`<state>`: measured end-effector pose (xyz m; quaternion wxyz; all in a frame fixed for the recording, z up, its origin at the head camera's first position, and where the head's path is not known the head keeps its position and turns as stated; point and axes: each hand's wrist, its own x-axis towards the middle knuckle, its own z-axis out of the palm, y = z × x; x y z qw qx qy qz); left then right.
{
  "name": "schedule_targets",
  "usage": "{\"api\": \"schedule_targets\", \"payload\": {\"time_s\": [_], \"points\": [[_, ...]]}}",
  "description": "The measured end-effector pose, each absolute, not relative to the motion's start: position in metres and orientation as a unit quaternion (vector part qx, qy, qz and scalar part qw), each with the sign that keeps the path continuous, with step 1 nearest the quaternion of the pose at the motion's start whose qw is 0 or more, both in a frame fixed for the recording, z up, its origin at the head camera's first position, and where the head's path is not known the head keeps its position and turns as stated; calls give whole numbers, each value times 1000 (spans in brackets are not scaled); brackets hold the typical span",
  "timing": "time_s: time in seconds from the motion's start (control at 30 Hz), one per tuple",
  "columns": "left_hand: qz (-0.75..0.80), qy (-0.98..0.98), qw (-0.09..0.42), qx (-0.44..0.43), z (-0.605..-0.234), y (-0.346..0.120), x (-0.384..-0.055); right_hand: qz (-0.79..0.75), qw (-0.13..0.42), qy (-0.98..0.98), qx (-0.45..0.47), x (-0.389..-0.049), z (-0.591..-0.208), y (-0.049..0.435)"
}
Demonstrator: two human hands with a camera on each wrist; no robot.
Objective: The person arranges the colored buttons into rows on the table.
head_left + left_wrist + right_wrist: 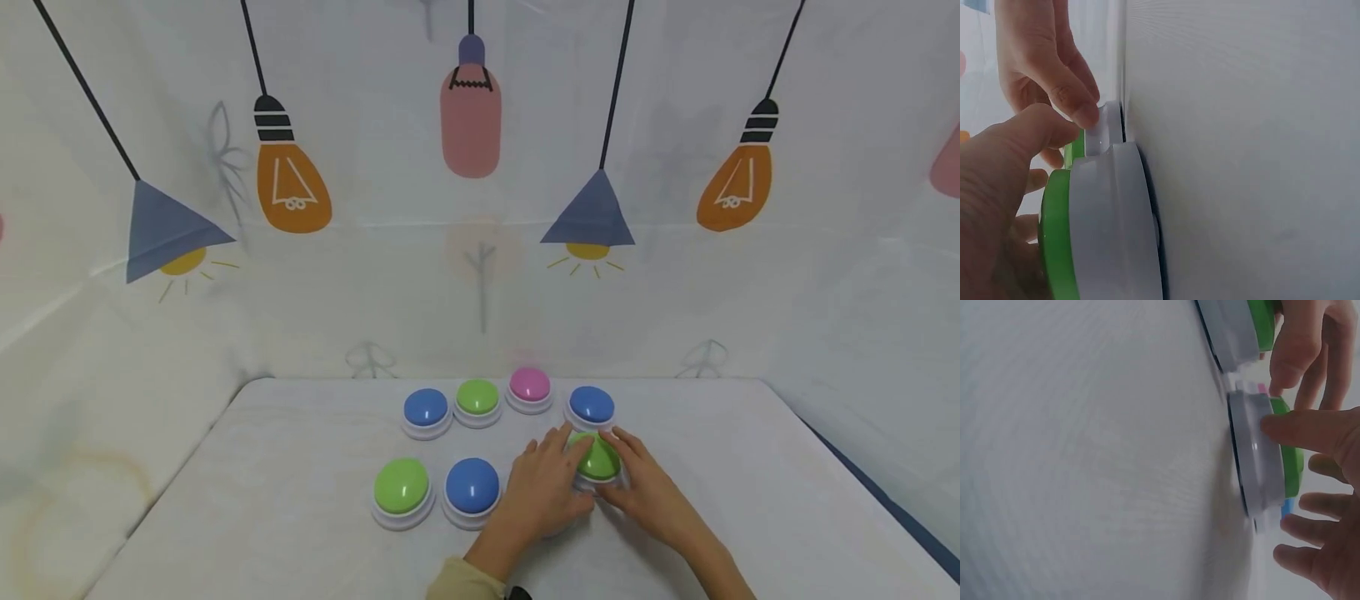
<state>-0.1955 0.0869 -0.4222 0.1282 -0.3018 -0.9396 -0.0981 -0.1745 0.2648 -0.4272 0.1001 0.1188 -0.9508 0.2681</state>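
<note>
At the right front of the white table, both hands surround a green dome button (598, 460) on a white base. My left hand (546, 487) comes from its left, thumb and fingertips at the cap's edge. From the other side my right hand (651, 493) holds the button, its thumb (1291, 428) against the side of the base (1257, 450) and its fingers spread around the far side. Below the left palm stands another green button (1059, 231), mostly hidden in the head view. A blue button (592, 404) sits just behind the fingertips.
To the left stand a green button (402, 486) and a blue button (472, 486). The back row holds a blue button (425, 407), a green one (477, 397) and a pink one (529, 385). A wall sheet (390, 283) printed with lamps rises behind the table (277, 483).
</note>
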Motion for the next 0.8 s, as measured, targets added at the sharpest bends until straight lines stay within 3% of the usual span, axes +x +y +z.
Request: {"api": "schedule_targets", "payload": {"time_s": [0.23,0.5,0.8], "points": [[-111,-945,100,-289,-426,92,-198,289,55,-951,98,-180,-432,266],[-102,-947,103,-288,-427,96,-199,306,79,-942,113,-179,-436,262],[-99,-950,89,-283,-428,97,-202,302,53,-948,89,-180,-433,263]]}}
